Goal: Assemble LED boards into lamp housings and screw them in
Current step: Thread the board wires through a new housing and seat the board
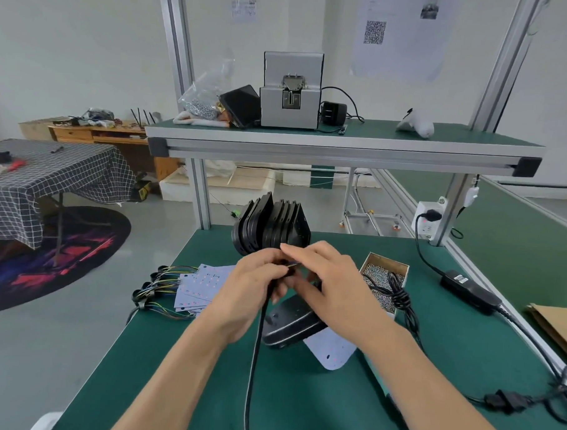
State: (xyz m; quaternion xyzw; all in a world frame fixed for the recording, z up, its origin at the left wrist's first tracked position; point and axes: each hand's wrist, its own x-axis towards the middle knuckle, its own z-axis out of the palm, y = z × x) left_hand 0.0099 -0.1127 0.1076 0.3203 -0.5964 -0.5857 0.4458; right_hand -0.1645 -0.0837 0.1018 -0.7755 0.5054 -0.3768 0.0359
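Observation:
Both hands meet above the green bench. My left hand (251,288) grips a black cable (256,350) that hangs down toward me. My right hand (329,282) pinches a small dark part at the cable's upper end, right against the left fingers. Under the hands a black lamp housing (292,322) sits tilted, with a white LED board (331,355) poking out beneath it. A pile of white LED boards (201,284) with coloured wires lies to the left. Several black housings (272,225) stand in a row behind the hands.
A cardboard box of screws (383,277) sits at right with a knotted black cord across it. A power adapter (470,291) and its cables run along the right edge. On the upper shelf (343,142) stands a screw feeder (292,91) beside a screw bag.

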